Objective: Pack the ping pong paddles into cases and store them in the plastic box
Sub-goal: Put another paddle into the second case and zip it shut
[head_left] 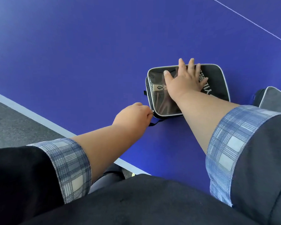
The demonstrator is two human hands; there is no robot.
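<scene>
A black paddle case (217,78) with grey piping and a clear window lies flat on the blue ping pong table (88,62). Through the window a paddle handle (159,87) shows inside. My right hand (183,80) rests flat on top of the case, fingers spread, pressing it down. My left hand (133,114) pinches the small metal zipper pull (152,112) at the case's near left corner. A black strap loop (156,122) trails from that corner.
A second grey-edged case (272,96) pokes in at the right edge, just right of the first. The table's white border line (39,117) runs diagonally on the near left, with grey floor beyond it. A white centre line (250,21) crosses the far right.
</scene>
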